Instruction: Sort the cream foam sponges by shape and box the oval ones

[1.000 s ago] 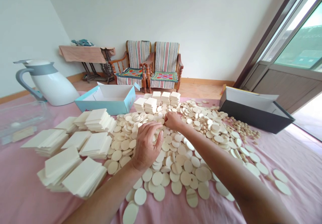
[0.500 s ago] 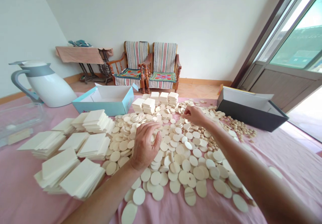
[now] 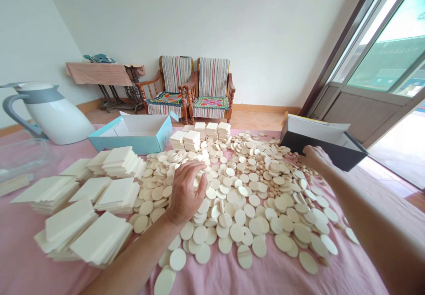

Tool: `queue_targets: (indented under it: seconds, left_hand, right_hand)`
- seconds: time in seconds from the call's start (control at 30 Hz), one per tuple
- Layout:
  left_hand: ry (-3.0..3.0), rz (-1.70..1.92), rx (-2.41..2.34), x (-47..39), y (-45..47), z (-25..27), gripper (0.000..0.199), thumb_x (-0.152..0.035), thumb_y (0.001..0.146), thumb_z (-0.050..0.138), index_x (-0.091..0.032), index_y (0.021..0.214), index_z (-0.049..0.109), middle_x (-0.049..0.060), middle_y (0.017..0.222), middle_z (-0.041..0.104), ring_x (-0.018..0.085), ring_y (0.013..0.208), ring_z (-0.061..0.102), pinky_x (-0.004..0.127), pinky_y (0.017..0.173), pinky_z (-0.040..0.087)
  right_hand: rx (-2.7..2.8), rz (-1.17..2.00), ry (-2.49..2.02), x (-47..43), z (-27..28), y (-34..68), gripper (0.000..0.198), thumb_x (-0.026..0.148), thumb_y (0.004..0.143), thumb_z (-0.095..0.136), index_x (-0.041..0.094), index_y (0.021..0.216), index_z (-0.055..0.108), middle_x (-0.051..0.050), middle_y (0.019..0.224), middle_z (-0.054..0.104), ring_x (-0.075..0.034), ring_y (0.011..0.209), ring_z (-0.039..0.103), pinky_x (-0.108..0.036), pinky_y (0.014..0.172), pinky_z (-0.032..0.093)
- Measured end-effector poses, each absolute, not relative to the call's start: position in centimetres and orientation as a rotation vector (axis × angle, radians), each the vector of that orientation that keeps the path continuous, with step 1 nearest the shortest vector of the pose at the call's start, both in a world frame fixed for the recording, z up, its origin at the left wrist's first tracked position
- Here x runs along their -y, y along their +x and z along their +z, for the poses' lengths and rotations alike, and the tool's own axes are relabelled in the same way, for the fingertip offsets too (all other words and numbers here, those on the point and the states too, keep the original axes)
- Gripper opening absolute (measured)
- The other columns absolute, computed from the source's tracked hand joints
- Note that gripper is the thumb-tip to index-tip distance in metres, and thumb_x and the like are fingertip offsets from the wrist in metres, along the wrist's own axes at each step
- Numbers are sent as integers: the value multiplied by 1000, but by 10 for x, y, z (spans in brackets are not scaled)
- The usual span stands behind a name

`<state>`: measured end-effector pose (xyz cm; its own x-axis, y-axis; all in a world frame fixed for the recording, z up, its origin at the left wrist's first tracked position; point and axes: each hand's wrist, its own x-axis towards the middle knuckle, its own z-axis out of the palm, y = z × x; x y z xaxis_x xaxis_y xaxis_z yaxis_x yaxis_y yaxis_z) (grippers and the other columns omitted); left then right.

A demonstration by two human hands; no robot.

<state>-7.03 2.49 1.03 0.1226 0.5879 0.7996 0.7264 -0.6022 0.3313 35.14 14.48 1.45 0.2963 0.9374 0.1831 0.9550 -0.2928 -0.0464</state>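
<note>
Over the middle of a wide spread of thin round wooden discs (image 3: 245,217) rests my left hand (image 3: 187,191). Its fingers curve down and the thumb stands apart; nothing shows in its grasp. My right hand (image 3: 317,157) reaches to the far right, in front of the black box (image 3: 332,149), above small wooden balls (image 3: 310,173). The fingers of that hand are curled together, and what they hold, if anything, is hidden. More small balls lie mixed among the discs near the middle right.
Stacks of square wooden tiles (image 3: 121,193) stand at the left, with smaller tile stacks (image 3: 191,140) at the back. A blue box (image 3: 142,142), a white jug (image 3: 58,113) and a clear plastic container (image 3: 25,158) are on the pink cloth (image 3: 206,281). Two armchairs (image 3: 210,87) stand beyond.
My right hand has moved right, from above the discs at the back middle to the small balls by the black box. My left hand stays over the discs. The view has shifted slightly right.
</note>
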Motion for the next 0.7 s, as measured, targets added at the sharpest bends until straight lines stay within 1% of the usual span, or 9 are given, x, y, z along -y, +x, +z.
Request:
queue_targets:
  seconds: [0.07, 0.13, 0.2, 0.3, 0.37, 0.47, 0.57, 0.63, 0.7]
  left_hand:
    - [-2246, -1486, 1324, -25, -70, 11, 19, -14, 85, 53, -19, 103, 58, 7, 104, 65, 22, 106, 57, 42, 97, 45]
    - [-2249, -1486, 1324, -25, -70, 11, 20, -14, 84, 53, -19, 103, 58, 7, 104, 65, 22, 106, 58, 43, 97, 45]
    - [-2246, -1488, 1323, -25, -70, 11, 20, -14, 84, 53, -20, 103, 58, 7, 104, 66, 22, 106, 58, 43, 97, 45]
    - [-2238, -1491, 1320, -25, -70, 10, 20, -13, 84, 53, -20, 102, 58, 7, 104, 66, 22, 106, 57, 43, 97, 45]
    - [-2241, -1489, 1322, -25, -71, 10, 21, -12, 84, 54, -20, 103, 58, 6, 104, 65, 21, 107, 57, 42, 98, 45]
    - [-2246, -1487, 1327, -24, -71, 10, 21, -12, 84, 54, -20, 104, 58, 6, 104, 65, 21, 107, 57, 42, 98, 44]
    - [-2249, -1486, 1330, -24, -71, 10, 21, -13, 84, 53, -20, 104, 58, 6, 104, 65, 21, 107, 57, 42, 99, 44]
    - [-2248, -1488, 1330, -24, -71, 10, 21, -13, 84, 53, -19, 104, 58, 6, 104, 65, 21, 107, 57, 42, 99, 44]
    - [-2247, -1493, 1331, -24, -71, 10, 22, -12, 84, 53, -19, 104, 58, 6, 104, 65, 21, 107, 57, 42, 99, 44]
  right_hand:
    - [1797, -201, -2345, -144, 20, 331, 33, 35, 79, 52, 15, 96, 70, -18, 98, 66, -27, 86, 64, -32, 67, 44]
    - [1945, -60, -2210, -145, 25, 302, 32, 36, 82, 49, 18, 98, 70, -12, 95, 69, -23, 87, 64, -29, 71, 44]
    - [2104, 79, -2015, -150, 26, 272, 35, 37, 82, 53, 18, 109, 67, -9, 96, 70, -21, 89, 64, -28, 78, 45]
    - [2226, 64, -1900, -165, 22, 235, 59, 38, 77, 61, 17, 131, 52, -13, 116, 65, -25, 106, 59, -34, 91, 42]
    - [2249, 18, -1927, -176, 18, 219, 69, 41, 75, 62, 17, 138, 45, -16, 125, 59, -29, 115, 53, -40, 95, 39]
    - [2214, 44, -2000, -192, 15, 203, 75, 53, 76, 57, 15, 139, 42, -19, 129, 55, -32, 120, 49, -45, 97, 37]
    - [2188, 86, -2079, -200, 14, 187, 73, 62, 74, 55, 19, 133, 51, -18, 132, 52, -36, 124, 42, -49, 95, 36]
    - [2203, 108, -2096, -202, 14, 172, 67, 59, 70, 60, 22, 126, 57, -18, 132, 51, -37, 124, 41, -50, 93, 38]
    - [2242, 129, -2044, -200, 13, 155, 61, 50, 69, 66, 19, 121, 60, -19, 127, 54, -36, 120, 44, -47, 91, 40]
